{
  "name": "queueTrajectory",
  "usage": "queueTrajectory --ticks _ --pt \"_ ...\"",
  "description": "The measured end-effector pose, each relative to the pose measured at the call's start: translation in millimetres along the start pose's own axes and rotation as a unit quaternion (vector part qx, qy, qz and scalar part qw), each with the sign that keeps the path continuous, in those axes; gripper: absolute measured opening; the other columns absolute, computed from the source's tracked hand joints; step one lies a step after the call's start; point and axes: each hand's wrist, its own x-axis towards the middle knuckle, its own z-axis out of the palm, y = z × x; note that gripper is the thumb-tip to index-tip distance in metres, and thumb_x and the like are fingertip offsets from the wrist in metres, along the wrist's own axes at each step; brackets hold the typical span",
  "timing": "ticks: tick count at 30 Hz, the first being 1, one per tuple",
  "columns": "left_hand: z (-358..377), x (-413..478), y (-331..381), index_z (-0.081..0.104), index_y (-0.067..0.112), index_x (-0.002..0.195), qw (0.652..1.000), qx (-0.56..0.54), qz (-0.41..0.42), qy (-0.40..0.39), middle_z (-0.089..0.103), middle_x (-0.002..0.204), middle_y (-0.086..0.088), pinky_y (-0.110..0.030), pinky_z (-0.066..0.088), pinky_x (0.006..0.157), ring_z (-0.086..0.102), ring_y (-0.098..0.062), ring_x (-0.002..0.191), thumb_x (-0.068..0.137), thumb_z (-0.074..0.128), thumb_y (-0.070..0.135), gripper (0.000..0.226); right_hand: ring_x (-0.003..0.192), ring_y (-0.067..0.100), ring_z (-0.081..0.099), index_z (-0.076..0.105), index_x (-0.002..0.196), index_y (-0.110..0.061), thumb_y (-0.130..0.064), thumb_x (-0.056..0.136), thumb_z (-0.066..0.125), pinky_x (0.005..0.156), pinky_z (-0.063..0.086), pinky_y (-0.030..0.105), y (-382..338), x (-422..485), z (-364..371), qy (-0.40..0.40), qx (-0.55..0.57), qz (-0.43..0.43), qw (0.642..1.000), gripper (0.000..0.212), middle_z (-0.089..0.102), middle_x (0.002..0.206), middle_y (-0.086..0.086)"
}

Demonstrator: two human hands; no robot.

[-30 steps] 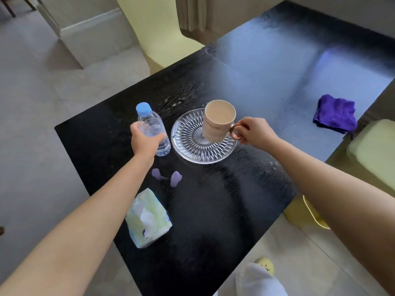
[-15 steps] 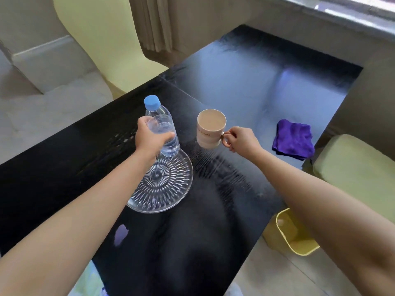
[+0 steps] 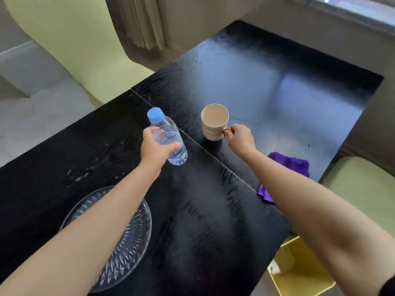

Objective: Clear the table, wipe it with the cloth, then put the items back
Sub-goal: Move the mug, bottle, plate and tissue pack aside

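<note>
My left hand [image 3: 155,149] grips a clear water bottle [image 3: 168,138] with a blue cap, held tilted just above the black table [image 3: 256,92]. My right hand [image 3: 240,138] pinches the handle of a beige mug [image 3: 214,121], whose base sits on or just above the table past the seam. A clear ribbed glass plate [image 3: 128,242] lies near the front left, partly under my left forearm. A purple cloth [image 3: 286,167] lies at the right edge, partly hidden by my right forearm.
A pale green chair [image 3: 74,45] stands at the table's far left side and another [image 3: 363,189] at the right. A yellow bin [image 3: 303,272] sits on the floor below the right front corner. A curtain and wall lie beyond.
Both hands have carried the bottle and the mug away from the glass plate toward the far half of the table. The view shifted forward, and the tissue pack has left the frame.
</note>
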Motion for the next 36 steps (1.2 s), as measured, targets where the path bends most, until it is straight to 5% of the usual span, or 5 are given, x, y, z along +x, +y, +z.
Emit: queueTrajectory --ticks 7,15,24,32,36 --pt "19 15 4 0.040 0.012 0.128 0.999 0.025 0.014 -0.020 0.050 0.124 0.002 -0.008 0.036 0.071 0.047 -0.010 0.108 0.070 0.079 0.008 0.070 0.075 0.026 0.047 0.034 0.055 -0.026 -0.020 0.091 0.045 0.068 0.034 0.029 -6 44 19 -0.011 0.030 0.003 0.999 0.038 0.053 0.083 0.008" --pt "32 21 6 0.042 0.018 0.121 0.996 0.051 0.022 -0.071 0.053 0.118 0.005 -0.032 0.046 0.098 0.054 -0.016 0.115 0.068 0.081 0.009 0.067 0.077 0.031 0.060 0.042 0.057 -0.021 -0.022 0.088 0.048 0.069 0.048 0.032 -6 61 24 -0.022 0.032 -0.033 0.999 0.031 0.061 0.076 0.010" --pt "86 22 12 0.043 0.014 0.124 0.991 0.054 0.044 -0.114 0.058 0.116 0.003 -0.039 0.047 0.102 0.057 -0.019 0.114 0.065 0.082 0.011 0.070 0.077 0.025 0.062 0.055 0.123 -0.004 -0.017 0.095 0.048 0.083 0.057 0.042 7 63 -5 -0.099 0.137 -0.015 0.985 0.031 0.064 0.101 0.014" --pt "137 19 17 0.037 0.012 0.133 0.986 0.071 0.065 -0.140 0.047 0.135 -0.008 -0.028 0.042 0.099 0.051 -0.020 0.121 0.069 0.079 0.010 0.076 0.095 0.023 0.065 0.053 0.125 -0.024 0.002 0.079 0.060 0.096 0.049 0.038 44 38 -38 -0.269 0.078 -0.074 0.957 0.053 0.061 0.113 -0.003" --pt "143 20 19 0.033 0.012 0.138 0.984 0.083 0.079 -0.136 0.034 0.140 -0.009 -0.018 0.037 0.094 0.043 -0.013 0.119 0.073 0.077 0.008 0.078 0.096 0.025 0.068 0.050 0.128 -0.019 -0.008 0.080 0.068 0.083 0.052 0.029 46 31 -31 -0.229 0.103 -0.066 0.966 0.052 0.061 0.115 -0.002"
